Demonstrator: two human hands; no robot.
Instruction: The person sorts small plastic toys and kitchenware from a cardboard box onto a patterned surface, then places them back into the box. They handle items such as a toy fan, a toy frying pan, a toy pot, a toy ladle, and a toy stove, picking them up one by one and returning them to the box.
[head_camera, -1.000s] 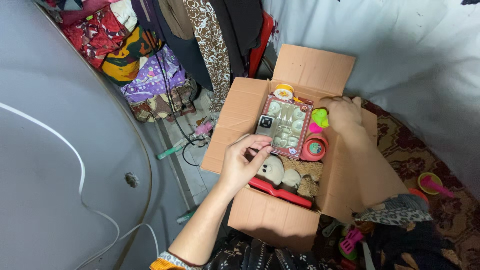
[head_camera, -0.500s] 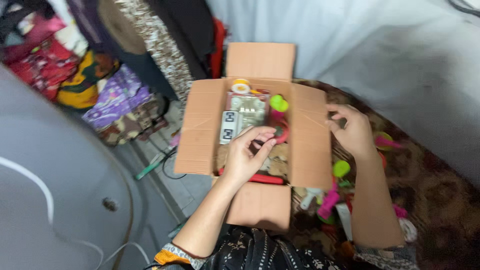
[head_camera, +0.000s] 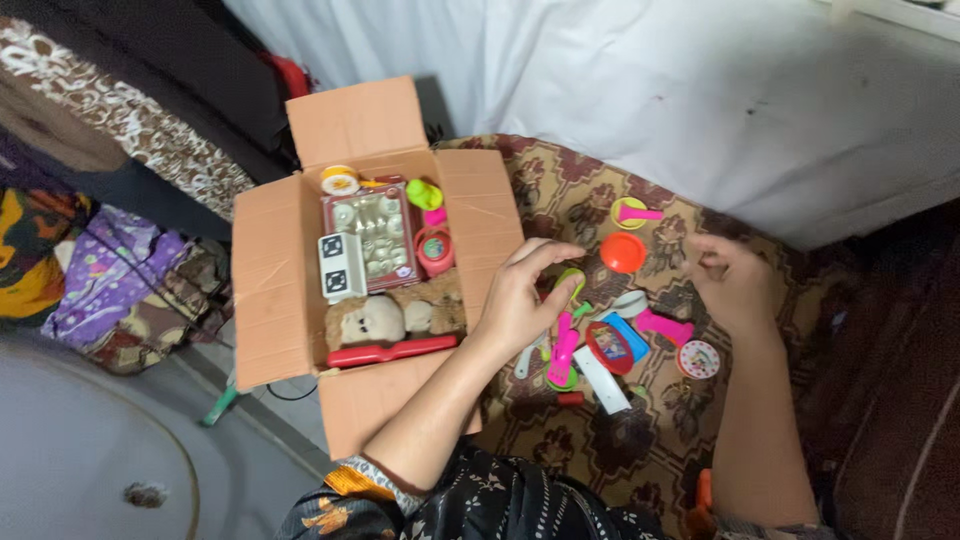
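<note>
An open cardboard box (head_camera: 272, 290) stands on the left, packed with a boxed toy tea set (head_camera: 368, 235), a soft toy bear (head_camera: 372, 320), a red flat toy (head_camera: 390, 351), a red cup (head_camera: 435, 250) and a green piece (head_camera: 424, 193). My left hand (head_camera: 522, 300) hovers just right of the box, fingers curled and apart, holding nothing, above a pile of small plastic toys (head_camera: 590, 345) on the patterned rug (head_camera: 600, 440). My right hand (head_camera: 728, 280) is further right, fingers loosely bent over the rug near a pink toy (head_camera: 664, 326); it looks empty.
An orange toy plate (head_camera: 624, 252) and a yellow dish with a pink spoon (head_camera: 632, 212) lie on the rug behind the pile. A white cloth (head_camera: 700, 90) covers the back. Folded patterned fabrics (head_camera: 90, 270) are stacked left of the box.
Both hands have left the box and moved right over the toys on the rug. The view has swung right, showing more of the rug.
</note>
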